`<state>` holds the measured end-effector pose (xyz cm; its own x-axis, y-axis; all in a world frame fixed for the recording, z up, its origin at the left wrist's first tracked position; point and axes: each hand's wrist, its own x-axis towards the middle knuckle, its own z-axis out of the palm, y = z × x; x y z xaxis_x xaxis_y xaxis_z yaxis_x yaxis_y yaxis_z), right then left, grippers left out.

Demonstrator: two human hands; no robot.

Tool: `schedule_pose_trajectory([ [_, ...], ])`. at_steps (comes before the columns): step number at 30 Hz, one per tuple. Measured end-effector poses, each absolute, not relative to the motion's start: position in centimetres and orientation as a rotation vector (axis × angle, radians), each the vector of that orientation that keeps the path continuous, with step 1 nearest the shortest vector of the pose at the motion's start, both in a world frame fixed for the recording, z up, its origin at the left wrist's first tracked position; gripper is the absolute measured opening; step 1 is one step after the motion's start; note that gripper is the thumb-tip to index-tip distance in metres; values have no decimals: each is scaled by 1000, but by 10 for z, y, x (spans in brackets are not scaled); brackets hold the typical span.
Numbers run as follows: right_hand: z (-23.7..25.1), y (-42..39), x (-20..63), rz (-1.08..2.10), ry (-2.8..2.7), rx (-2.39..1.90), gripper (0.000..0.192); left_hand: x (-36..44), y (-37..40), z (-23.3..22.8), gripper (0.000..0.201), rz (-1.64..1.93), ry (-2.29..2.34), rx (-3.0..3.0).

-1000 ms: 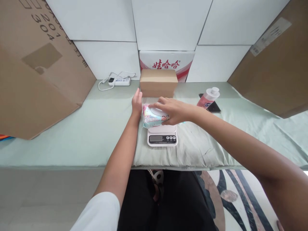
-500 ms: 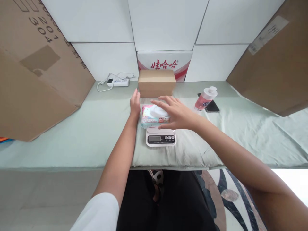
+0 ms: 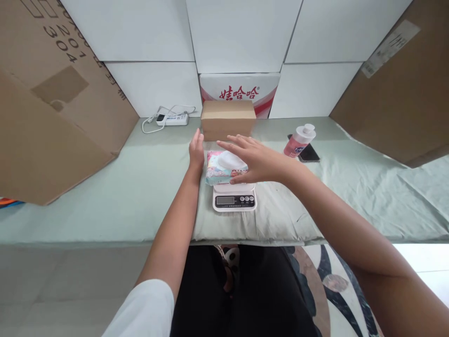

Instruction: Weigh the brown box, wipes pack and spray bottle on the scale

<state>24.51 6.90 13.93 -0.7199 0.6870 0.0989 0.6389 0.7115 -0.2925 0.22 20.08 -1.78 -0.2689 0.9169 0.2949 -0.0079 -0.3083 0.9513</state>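
A pastel pack of wet wipes with a white lid lies on a small white digital scale. My right hand hovers over the pack's right side with fingers spread, thumb near its front edge, holding nothing. Just left of the pack, my left hand stands edge-on with flat fingers, beside it and apparently not gripping.
A small cardboard box stands behind the scale, before a red-and-white carton. A pink bottle and a dark phone lie right. A power strip sits back left. Large cardboard sheets lean at both sides on the green-covered table.
My right hand let go of the wipes pack and opened its fingers above it. The pack now rests flat on the scale. My left hand barely moved.
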Motion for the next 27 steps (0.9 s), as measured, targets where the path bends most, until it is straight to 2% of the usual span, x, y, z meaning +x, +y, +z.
schedule_pose_trajectory([
  [5,134,75,262,527,-2727,-1148,113,1,204,-21,72,1683,1168,1232],
  [12,105,87,268,537,-2704,-1082,111,3,203,-23,71,1692,1168,1248],
  [19,112,100,266,771,-2596,-1179,111,2,200,-19,68,1684,1204,1254],
  [24,124,108,263,1073,-2326,-1335,83,1,201,-17,64,1667,1223,1222],
  [27,125,107,266,1404,-2002,-1460,61,1,201,-19,64,1661,1204,1208],
])
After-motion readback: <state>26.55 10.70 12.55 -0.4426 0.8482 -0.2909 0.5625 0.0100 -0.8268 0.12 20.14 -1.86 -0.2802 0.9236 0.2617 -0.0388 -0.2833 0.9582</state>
